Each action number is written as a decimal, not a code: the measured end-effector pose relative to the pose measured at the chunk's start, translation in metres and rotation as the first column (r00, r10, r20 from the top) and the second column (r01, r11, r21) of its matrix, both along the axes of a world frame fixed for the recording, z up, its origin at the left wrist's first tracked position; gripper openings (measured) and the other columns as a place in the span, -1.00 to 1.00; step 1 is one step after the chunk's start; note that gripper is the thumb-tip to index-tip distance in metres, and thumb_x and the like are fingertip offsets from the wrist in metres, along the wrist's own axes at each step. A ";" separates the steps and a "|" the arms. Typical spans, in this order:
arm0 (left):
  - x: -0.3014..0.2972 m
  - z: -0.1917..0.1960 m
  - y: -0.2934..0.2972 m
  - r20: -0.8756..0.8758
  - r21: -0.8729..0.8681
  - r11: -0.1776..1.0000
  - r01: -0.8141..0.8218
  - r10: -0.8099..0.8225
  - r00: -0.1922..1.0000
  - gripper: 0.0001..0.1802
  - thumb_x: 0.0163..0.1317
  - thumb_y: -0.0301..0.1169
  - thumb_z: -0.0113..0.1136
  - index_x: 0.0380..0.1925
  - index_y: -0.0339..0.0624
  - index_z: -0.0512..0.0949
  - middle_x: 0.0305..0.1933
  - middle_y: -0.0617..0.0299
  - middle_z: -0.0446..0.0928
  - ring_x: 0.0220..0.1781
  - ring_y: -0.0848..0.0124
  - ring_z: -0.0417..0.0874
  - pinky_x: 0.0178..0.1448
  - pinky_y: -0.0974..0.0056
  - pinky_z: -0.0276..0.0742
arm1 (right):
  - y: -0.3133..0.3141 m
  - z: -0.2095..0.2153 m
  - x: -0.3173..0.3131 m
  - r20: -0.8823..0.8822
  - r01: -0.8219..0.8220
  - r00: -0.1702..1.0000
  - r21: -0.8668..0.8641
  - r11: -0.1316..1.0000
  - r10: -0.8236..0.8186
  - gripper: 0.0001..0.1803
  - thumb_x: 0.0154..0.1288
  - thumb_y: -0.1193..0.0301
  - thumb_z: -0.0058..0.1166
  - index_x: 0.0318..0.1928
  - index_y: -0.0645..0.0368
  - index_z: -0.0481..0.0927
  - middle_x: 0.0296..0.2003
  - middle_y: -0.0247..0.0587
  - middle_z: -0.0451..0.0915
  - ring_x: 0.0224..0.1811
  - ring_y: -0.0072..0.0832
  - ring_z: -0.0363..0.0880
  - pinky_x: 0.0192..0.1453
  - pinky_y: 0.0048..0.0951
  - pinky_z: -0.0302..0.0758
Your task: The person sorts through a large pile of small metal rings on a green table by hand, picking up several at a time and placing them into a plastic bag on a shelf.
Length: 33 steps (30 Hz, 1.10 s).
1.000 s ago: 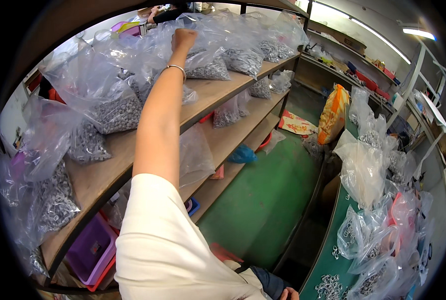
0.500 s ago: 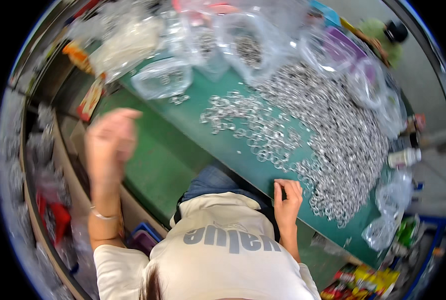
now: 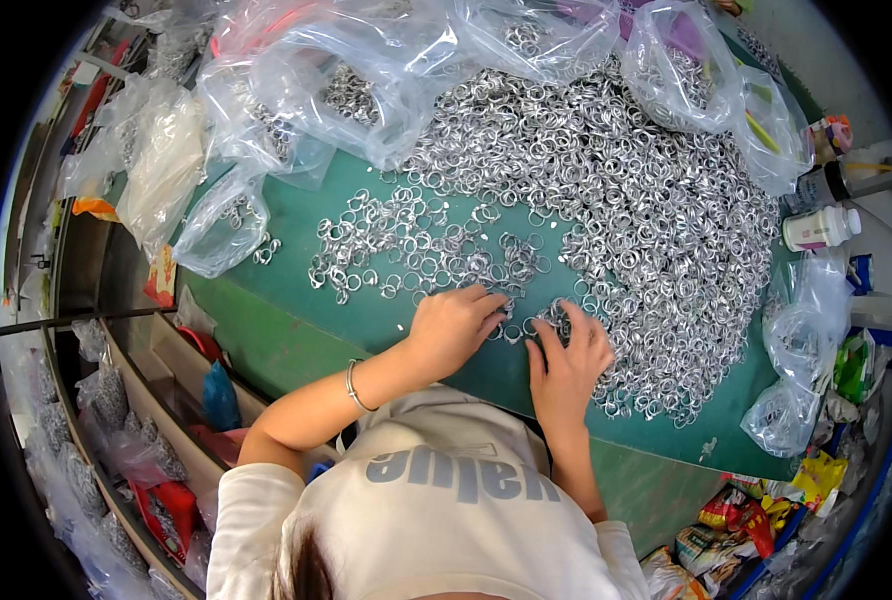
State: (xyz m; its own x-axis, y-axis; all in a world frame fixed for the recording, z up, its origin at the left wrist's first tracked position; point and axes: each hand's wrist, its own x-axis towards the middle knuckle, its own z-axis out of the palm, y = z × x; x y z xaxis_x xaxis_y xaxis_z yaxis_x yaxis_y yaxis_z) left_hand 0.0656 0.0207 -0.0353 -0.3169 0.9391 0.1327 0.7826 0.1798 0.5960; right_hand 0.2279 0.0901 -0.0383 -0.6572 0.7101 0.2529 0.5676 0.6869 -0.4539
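Small silver metal rings, each with a little tab, cover much of the green table. My left hand [image 3: 453,328], with a bracelet on its wrist, is at the front edge of a loose spread of rings [image 3: 406,235]. Its thumb and bent fingers are close together; what they hold, if anything, is too small to make out. Just to the right, my right hand [image 3: 572,358] has its thumb and fingers apart, its fingertips among rings beside the large heap [image 3: 666,250]. A few rings lie between the two hands.
Clear plastic bags of rings [image 3: 351,90] line the far side, and a smaller bag [image 3: 221,225] sits at the left edge. A white bottle [image 3: 821,228] and crumpled bags [image 3: 791,385] stand at the right. Left of me are bins [image 3: 116,400]; colourful packets [image 3: 736,520] lie lower right.
My left hand has come from out over the floor at the left to the rings on the table. My right hand has moved onto the rings and its fingers have spread. The view has turned.
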 end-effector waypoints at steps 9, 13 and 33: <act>-0.027 0.010 -0.012 -0.122 -0.015 0.998 -0.053 0.051 0.991 -0.88 0.03 -0.44 0.29 -0.38 -0.14 0.61 -0.49 0.24 0.47 -0.51 0.23 0.57 -0.49 0.20 0.47 | -0.001 -0.006 -0.011 -0.074 -0.175 0.983 -0.144 0.974 0.166 -0.84 0.07 0.47 0.21 -0.28 0.13 0.59 -0.01 -0.22 0.46 0.12 -0.14 0.34 0.13 -0.13 0.18; -0.037 0.011 -0.024 -0.064 -0.048 0.989 -0.139 0.136 0.989 -0.82 0.03 -0.45 0.27 -0.31 -0.11 0.58 -0.49 0.23 0.45 -0.46 0.24 0.57 -0.49 0.18 0.45 | 0.009 -0.004 -0.013 -0.148 -0.047 0.989 -0.179 0.983 0.020 -0.76 0.13 0.48 0.18 -0.15 0.19 0.57 0.03 -0.15 0.45 0.11 -0.09 0.35 0.15 -0.17 0.23; -0.036 0.005 -0.037 -0.061 -0.168 0.985 -0.048 0.038 0.997 -0.88 0.04 -0.49 0.22 -0.38 -0.09 0.54 -0.43 0.25 0.46 -0.39 0.24 0.58 -0.45 0.16 0.48 | -0.016 -0.006 -0.014 0.314 0.069 0.949 -0.130 0.989 -0.025 -0.31 0.18 0.32 0.15 0.29 0.24 0.24 0.35 -0.02 0.13 0.42 -0.03 0.01 0.43 0.16 -0.18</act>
State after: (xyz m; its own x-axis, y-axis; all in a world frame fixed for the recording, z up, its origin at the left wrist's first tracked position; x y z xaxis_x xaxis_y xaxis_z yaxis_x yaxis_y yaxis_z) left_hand 0.0292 -0.0159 -0.0302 -0.3541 0.9352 -0.0081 0.8037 0.3087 0.5087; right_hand 0.2138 0.0738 -0.0443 -0.6523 0.7556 -0.0607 0.7258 0.5994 -0.3375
